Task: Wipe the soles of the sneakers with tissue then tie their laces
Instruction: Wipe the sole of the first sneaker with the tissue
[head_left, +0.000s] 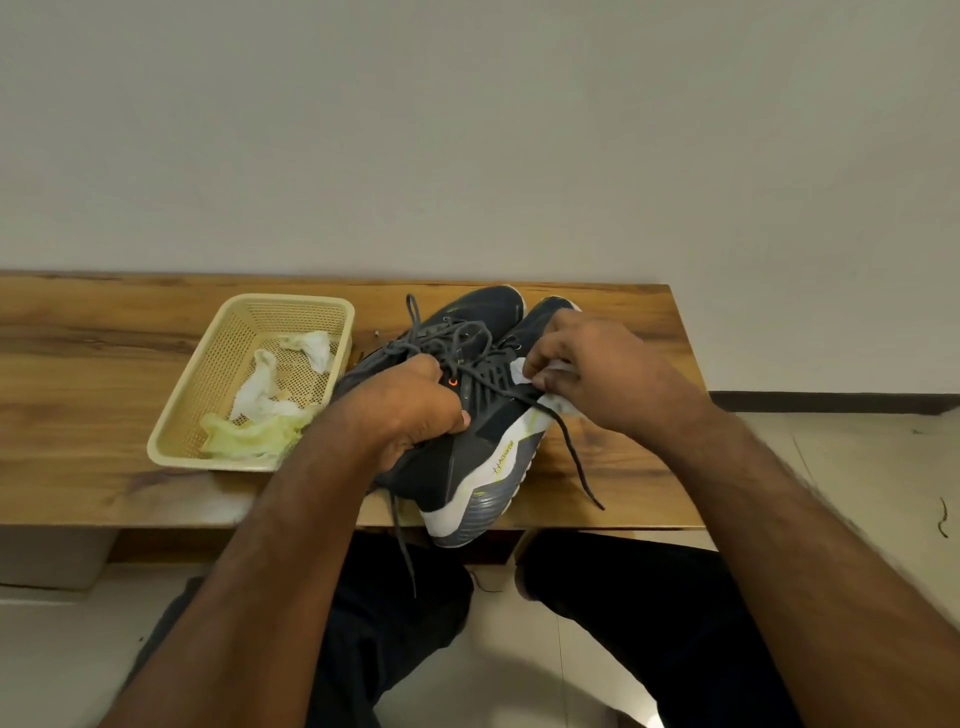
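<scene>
Two dark grey mesh sneakers with white-and-grey soles, side by side on the brown wooden tabletop (597, 457). Near sneaker (467, 467) tilted onto its side, heel at the tabletop's front edge, sole turned to the right; far sneaker (488, 306) just behind it, toe toward the wall. Left hand (415, 410) curled round the near sneaker's collar, gripping it. Right hand (587, 364) at that sneaker's sole edge, fingers pinching a crumpled white tissue (558, 402) pressed against the white midsole. Grey laces (576, 457) untied, one end trailing right of the near sneaker across the tabletop, another hanging below the front edge. Left of the near sneaker, almost touching it, a beige perforated plastic basket (218, 364) holding crumpled white tissues (260, 384) and a pale yellow-green crumpled wad (249, 439).
</scene>
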